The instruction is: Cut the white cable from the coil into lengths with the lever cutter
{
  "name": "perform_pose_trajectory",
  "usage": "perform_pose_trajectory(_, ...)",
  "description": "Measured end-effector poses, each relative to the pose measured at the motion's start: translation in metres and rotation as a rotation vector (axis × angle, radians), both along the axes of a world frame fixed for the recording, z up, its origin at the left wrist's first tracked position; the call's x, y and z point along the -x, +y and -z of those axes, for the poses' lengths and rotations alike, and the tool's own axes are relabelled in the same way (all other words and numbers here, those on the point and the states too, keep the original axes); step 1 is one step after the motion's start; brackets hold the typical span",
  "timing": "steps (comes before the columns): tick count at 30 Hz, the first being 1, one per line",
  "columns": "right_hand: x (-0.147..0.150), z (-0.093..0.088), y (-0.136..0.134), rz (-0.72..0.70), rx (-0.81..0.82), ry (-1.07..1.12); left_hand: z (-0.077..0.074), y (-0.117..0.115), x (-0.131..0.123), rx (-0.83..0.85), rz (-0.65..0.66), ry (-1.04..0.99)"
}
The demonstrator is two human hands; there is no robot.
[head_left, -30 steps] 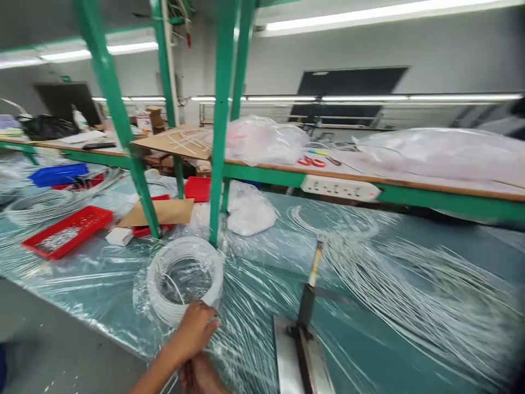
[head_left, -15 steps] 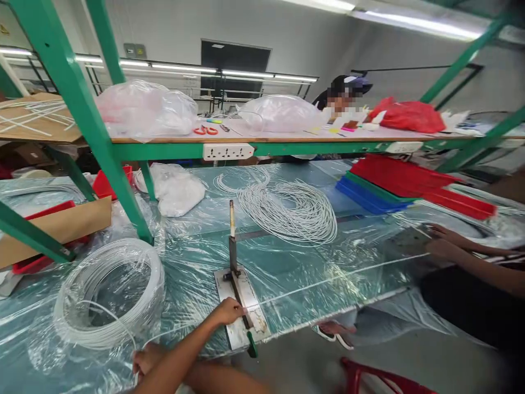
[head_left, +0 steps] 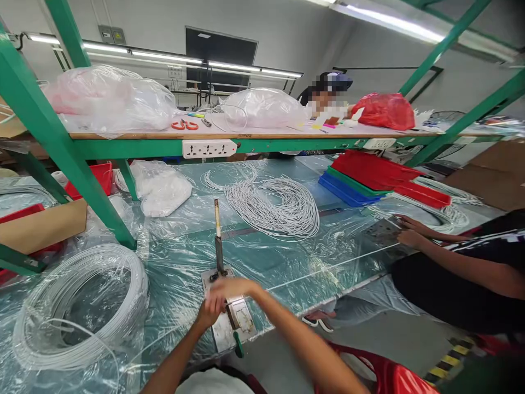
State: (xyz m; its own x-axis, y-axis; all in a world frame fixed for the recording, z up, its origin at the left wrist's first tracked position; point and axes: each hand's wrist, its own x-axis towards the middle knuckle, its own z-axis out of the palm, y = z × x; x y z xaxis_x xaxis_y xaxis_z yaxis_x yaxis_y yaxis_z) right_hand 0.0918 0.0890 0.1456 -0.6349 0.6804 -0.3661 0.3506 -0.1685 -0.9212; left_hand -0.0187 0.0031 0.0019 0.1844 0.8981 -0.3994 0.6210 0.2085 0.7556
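Note:
At the small metal lever cutter, my left hand is closed around a thin white cable. My right hand reaches across just above the left one, over the cutter's base; it is blurred and its fingers cannot be made out clearly. The cutter's upright handle rises behind my hands. From the hands the cable runs taut to the right, to a co-worker's hands. On the left it trails back toward a large plastic-wrapped coil of white cable.
A loose pile of white cut cables lies beyond the cutter. Stacked red, green and blue trays stand right of it. A green shelf post rises at the left. Red stools stand below the table's front edge.
My right hand has come from the lower left, where it was on the cable under my left arm, up to the cutter beside my left hand. The view has shifted to the right.

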Motion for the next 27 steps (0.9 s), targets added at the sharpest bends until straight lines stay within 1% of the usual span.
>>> perform_pose_trajectory(1, -0.002, -0.009, 0.023, 0.06, 0.01, -0.004, 0.002, 0.0, -0.001, 0.0, -0.012, 0.006)
perform_pose_trajectory(4, 0.0, -0.034, 0.091, 0.305, 0.003, 0.009, 0.007, 0.001, -0.002, 0.009, -0.05, 0.024)
perform_pose_trajectory(5, 0.002, -0.039, 0.11, 0.369, 0.0, 0.021, 0.009, 0.001, -0.003, 0.014, -0.065, 0.029)
perform_pose_trajectory(7, 0.01, -0.047, 0.139, 0.439, 0.02, 0.049, 0.009, 0.0, -0.004, 0.025, -0.094, 0.038)
perform_pose_trajectory(10, 0.025, -0.048, 0.159, 0.447, 0.084, 0.102, 0.007, -0.001, -0.008, 0.051, -0.135, 0.058)
perform_pose_trajectory(14, 0.04, -0.048, 0.164, 0.414, 0.167, 0.163, -0.002, -0.005, -0.014, 0.059, -0.189, 0.098)
perform_pose_trajectory(17, 0.036, -0.056, 0.159, 0.405, 0.207, 0.189, -0.01, -0.007, -0.016, 0.051, -0.204, 0.121)
perform_pose_trajectory(19, 0.022, -0.067, 0.147, 0.39, 0.226, 0.205, -0.014, -0.008, -0.017, 0.054, -0.196, 0.135)
perform_pose_trajectory(20, 0.011, -0.073, 0.136, 0.369, 0.24, 0.213, -0.016, -0.008, -0.018, 0.058, -0.191, 0.143)
perform_pose_trajectory(22, -0.014, -0.088, 0.106, 0.312, 0.269, 0.203, -0.019, -0.008, -0.018, 0.061, -0.182, 0.158)
perform_pose_trajectory(24, -0.043, -0.1, 0.064, 0.247, 0.279, 0.145, -0.02, -0.007, -0.017, 0.061, -0.179, 0.173)
perform_pose_trajectory(26, -0.069, -0.106, 0.016, 0.192, 0.267, 0.063, -0.02, -0.007, -0.017, 0.058, -0.177, 0.186)
perform_pose_trajectory(27, -0.081, -0.105, -0.009, 0.18, 0.273, 0.026, -0.02, -0.007, -0.017, 0.054, -0.179, 0.192)
